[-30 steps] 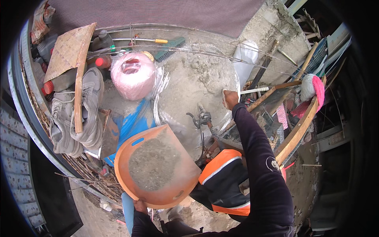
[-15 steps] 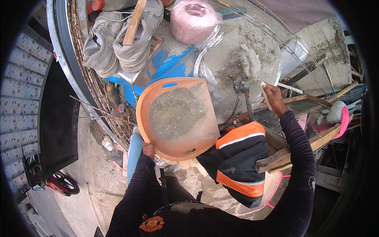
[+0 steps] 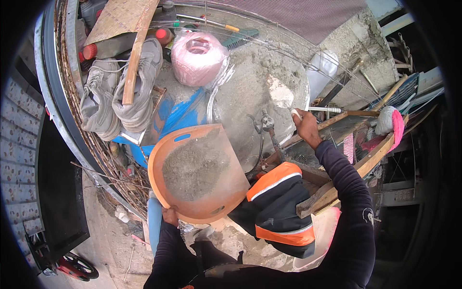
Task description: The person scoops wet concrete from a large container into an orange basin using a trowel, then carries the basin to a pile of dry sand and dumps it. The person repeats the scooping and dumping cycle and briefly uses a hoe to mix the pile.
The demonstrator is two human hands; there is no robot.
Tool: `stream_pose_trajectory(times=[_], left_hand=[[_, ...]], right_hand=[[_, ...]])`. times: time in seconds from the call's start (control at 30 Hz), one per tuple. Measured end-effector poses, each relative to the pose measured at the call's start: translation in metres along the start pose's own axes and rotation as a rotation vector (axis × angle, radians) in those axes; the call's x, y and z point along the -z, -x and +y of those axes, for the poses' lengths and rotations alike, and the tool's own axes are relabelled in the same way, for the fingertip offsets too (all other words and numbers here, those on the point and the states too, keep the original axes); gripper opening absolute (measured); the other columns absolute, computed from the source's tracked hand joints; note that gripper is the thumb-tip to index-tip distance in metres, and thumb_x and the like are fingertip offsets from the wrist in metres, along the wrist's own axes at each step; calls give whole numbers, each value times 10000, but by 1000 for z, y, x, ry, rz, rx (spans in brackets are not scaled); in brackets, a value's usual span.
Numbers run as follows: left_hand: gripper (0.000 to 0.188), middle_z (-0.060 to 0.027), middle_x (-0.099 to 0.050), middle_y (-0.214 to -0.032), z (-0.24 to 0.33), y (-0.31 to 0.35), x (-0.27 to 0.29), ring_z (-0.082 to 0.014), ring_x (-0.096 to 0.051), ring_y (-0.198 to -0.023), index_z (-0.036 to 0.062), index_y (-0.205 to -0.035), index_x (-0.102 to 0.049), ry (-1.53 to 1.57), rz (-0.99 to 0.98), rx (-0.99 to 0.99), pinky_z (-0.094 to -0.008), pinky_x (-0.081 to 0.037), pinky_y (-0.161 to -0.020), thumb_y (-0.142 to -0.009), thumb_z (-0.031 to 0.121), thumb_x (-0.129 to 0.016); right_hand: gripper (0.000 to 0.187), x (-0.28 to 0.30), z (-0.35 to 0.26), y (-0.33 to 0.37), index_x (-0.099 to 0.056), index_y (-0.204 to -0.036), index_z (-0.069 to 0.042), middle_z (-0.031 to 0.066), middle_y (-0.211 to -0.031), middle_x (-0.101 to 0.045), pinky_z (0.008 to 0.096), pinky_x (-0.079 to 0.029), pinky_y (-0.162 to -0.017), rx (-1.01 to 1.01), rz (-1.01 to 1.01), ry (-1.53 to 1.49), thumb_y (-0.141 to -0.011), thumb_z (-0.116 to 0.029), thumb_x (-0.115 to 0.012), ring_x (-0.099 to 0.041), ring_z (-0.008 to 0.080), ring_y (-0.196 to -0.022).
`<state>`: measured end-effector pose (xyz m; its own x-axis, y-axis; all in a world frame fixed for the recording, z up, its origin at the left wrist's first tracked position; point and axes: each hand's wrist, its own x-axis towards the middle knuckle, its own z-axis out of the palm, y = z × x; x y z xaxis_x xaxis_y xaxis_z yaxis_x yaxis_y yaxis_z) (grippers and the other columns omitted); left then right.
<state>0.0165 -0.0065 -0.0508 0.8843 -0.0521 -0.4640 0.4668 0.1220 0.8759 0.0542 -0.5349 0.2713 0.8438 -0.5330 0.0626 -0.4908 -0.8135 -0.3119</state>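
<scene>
Left hand [image 3: 170, 216] grips orange tray [image 3: 233, 166], right hand [image 3: 307, 129] pale handle [image 3: 295, 113]

Stained grey floor [image 3: 103, 226] in daylight

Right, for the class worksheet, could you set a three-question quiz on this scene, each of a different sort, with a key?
1. Multiple choice. What is the left hand gripping?
a) the green brush
b) the orange tray
c) the wooden strip

2. True or false. In the picture, the grey shoes lie to the right of the pink roll.

3. Short answer. Which hand is closed around the pale handle?

Key
1. b: it holds the tray by its edge.
2. False: the shoes lie to the left of the roll.
3. The right hand.
</scene>
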Motion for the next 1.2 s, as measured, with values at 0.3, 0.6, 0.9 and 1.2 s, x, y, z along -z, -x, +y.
stream_pose_trajectory(times=[0.3,0.6,0.9,1.2], left_hand=[[363,-88,-603,-875,6,2,7,-232,-585,-790,-3,-979,-557,60,-29,129,-333,-474,-673,-623,-40,-500],[378,-75,-603,-894,-2,-5,1,-208,-584,-821,7,-1014,-565,140,-38,108,-321,-475,-688,-658,-52,-451],[336,-66,-599,-870,4,-1,-6,-204,-585,-789,8,-976,-567,117,-62,104,-312,-475,-677,-665,-36,-448],[272,-67,-572,-755,10,0,-5,-207,-563,-670,2,-915,-571,49,39,216,-326,-460,-599,-650,23,-515]], right_hand=[[291,-51,26,-68,-573,-732,-6,106,-585,-527,365,-391,-369,-707,-58,-612,-842,-274,-593,-513,236,-437],[263,-120,45,-185,-518,-795,-42,99,-621,-525,376,-397,-395,-653,24,-852,-873,-291,-554,-498,221,-464],[283,-102,56,-134,-592,-888,-48,80,-655,-560,315,-382,-357,-474,70,-880,-882,-329,-560,-491,169,-427],[391,-41,19,-51,-551,-1231,-9,30,-640,-556,237,-381,-362,-224,-258,-670,-923,-249,-532,-465,80,-414]])
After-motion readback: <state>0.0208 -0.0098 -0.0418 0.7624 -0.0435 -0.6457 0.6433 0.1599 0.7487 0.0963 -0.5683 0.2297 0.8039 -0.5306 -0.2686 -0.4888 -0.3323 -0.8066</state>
